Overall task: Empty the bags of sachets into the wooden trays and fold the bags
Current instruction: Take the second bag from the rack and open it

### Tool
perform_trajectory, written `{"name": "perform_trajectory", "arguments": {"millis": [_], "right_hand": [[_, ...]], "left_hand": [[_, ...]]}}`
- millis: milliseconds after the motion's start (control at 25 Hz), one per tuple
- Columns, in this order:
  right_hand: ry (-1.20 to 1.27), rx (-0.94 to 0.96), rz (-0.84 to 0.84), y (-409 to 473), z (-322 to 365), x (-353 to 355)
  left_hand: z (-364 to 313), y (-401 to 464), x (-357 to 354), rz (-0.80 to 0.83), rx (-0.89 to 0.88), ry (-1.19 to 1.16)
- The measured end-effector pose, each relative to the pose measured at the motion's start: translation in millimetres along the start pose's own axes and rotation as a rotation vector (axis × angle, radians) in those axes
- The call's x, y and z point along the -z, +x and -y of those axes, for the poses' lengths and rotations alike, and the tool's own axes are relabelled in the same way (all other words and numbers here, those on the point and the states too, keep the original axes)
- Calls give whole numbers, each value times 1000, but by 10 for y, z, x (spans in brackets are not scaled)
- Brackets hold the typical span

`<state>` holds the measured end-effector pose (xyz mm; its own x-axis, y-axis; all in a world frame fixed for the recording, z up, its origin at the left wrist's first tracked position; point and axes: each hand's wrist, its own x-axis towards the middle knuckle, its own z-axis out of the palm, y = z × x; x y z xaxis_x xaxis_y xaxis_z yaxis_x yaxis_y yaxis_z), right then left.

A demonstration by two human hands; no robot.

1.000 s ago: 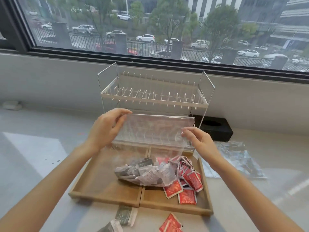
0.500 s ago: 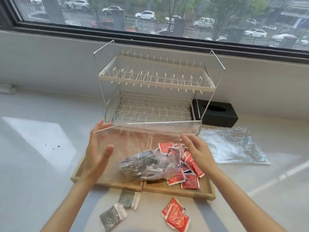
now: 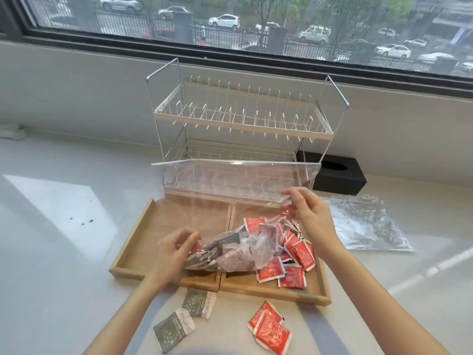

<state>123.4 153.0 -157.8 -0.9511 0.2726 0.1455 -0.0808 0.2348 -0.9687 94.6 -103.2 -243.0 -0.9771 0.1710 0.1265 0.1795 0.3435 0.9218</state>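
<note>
A clear plastic bag (image 3: 238, 180) stands over two wooden trays (image 3: 133, 239), its open mouth held uppermost and its lower end sagging onto the trays. The lower end is packed with grey sachets (image 3: 225, 249), resting across the divide between the two trays. The right hand (image 3: 308, 213) pinches the bag's side edge between thumb and fingers, just above the right tray. The left hand (image 3: 176, 249) is half curled with fingers apart, at the grey bulge of the bag over the left tray; whether it touches the plastic cannot be determined.

The left tray shows bare wood apart from the overhanging bag. The right tray holds a loose heap of red sachets (image 3: 289, 267), several lying against the bag.

On the bench (image 3: 64, 278), in front of the trays, lie two grey sachets (image 3: 186, 316), one partly overlapping the other, and to their right two red sachets (image 3: 270, 329), also overlapping. To the right of the trays a second, empty clear bag (image 3: 366, 224) lies flat on the bench.

Behind the trays stands a white two-tier wire dish rack (image 3: 240, 119), seen partly through the held bag. A black tissue box (image 3: 337, 175) sits just beside the rack's right foot. A window (image 3: 256, 21) above the bench overlooks a street with parked cars.
</note>
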Motion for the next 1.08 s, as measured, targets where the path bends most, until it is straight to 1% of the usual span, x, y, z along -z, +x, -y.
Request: {"name": "perform_trajectory", "arguments": {"millis": [80,200,280,360,440,560,640,720,800,880,920,1000,1040,1080], "right_hand": [[-42,26,21,42,64,33],[-104,-32,50,43,44,23],[-78,-82,38,51,39,32],[-61,-82,30,91,97,73],[-47,-49,-5,164,202,142],[-11,25,-135,312,435,290],[-80,103,-178,414,628,363],[-208,203,-141,484,832,349],[-278,297,-29,524,1016,250],[-370,285,171,556,1131,109],[-449,215,315,566,1163,34],[-617,6,680,570,1145,-99],[-652,-88,853,557,1102,-142],[-627,-163,979,528,1051,-169]], "left_hand": [[-79,15,41,59,5,38],[-93,3,96,124,4,56],[-172,32,108,94,-42,-1],[-335,91,114,39,-70,-96],[-524,162,127,-37,-98,-185],[-751,251,136,-106,-139,-273],[-900,278,114,-108,-174,-312],[-1025,284,65,-59,-207,-338],[-1118,273,3,20,-254,-308],[-1180,256,-52,86,-290,-268],[-1201,250,-69,104,-299,-258],[-1226,238,-87,105,-300,-245],[-1235,231,-88,101,-298,-238],[-1238,220,-86,99,-297,-230]]}}
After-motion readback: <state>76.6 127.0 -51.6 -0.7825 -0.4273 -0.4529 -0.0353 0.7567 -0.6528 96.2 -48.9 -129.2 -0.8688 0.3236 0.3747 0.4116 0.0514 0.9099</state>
